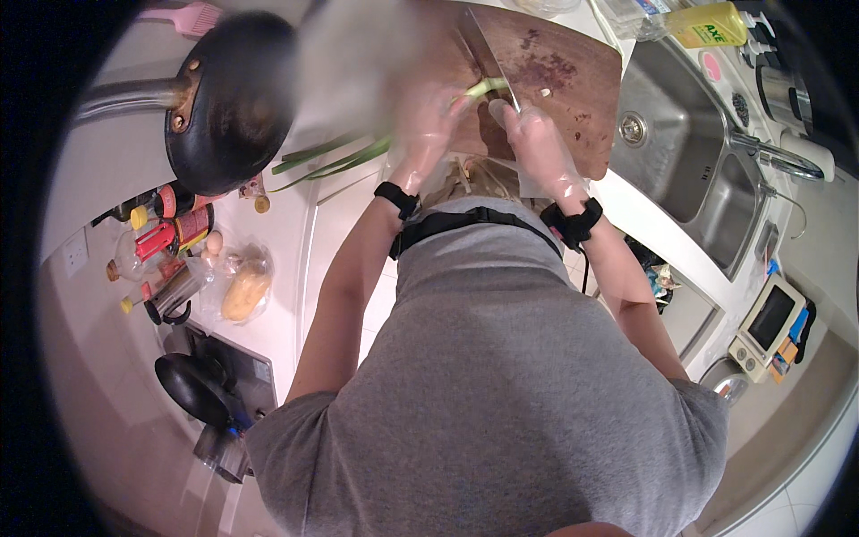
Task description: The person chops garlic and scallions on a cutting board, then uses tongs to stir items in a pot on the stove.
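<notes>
My left hand [424, 131], in a clear plastic glove, pins a scallion [488, 87] to the wooden cutting board [584, 67]. The long green leaves [342, 160] trail out past my left wrist onto the white counter. Gripped by its handle in my right hand [539, 141], also gloved, is a kitchen knife [495, 59]. Its blade crosses the pale end of the stem, just right of my left fingers. Whether the edge has cut through, I cannot tell. A small pale piece [545, 92] lies on the board right of the blade. Dark red stains mark the wood.
A blurred whitish shape [352, 64] hides part of the board's left side. A black frying pan [235, 101] hangs close at upper left. Bottles [158, 241], eggs [213, 243] and a bagged yellowish food item [247, 292] stand left. The steel double sink [678, 127] lies right, dish soap [711, 25] beyond.
</notes>
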Motion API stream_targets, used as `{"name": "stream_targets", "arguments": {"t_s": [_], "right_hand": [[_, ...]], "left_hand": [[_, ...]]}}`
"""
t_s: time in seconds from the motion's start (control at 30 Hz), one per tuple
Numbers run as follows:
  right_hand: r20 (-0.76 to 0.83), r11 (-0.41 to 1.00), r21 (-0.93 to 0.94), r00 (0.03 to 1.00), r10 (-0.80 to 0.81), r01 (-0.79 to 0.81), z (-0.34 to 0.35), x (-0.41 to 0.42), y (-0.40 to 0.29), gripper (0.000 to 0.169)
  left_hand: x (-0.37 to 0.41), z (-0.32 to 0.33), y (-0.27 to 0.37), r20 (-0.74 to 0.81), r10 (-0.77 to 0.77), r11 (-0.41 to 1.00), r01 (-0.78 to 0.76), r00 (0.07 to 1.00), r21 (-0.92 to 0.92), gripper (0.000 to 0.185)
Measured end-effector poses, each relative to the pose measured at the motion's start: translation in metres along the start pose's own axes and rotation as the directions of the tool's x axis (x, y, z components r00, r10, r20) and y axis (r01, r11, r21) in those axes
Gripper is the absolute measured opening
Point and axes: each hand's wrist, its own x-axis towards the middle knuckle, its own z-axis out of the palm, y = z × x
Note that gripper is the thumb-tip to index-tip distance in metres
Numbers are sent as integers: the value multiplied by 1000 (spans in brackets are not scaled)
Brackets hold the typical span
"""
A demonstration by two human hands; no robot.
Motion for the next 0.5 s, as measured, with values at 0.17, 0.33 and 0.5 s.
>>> {"name": "stream_targets", "arguments": {"t_s": [0.17, 0.33, 0.5], "right_hand": [[48, 989, 85, 992, 117, -121, -17, -1, -19, 30], [50, 996, -68, 997, -57, 60, -10, -10, 0, 20], [22, 986, -114, 992, -121, 123, 8, 14, 10, 25]], "left_hand": [[-1, -2, 3, 2, -13, 999, 13, 1000, 32, 20], [0, -5, 4, 44, -32, 999, 31, 999, 30, 21], [-3, -5, 3, 44, 27, 1000, -26, 999, -8, 23]]}}
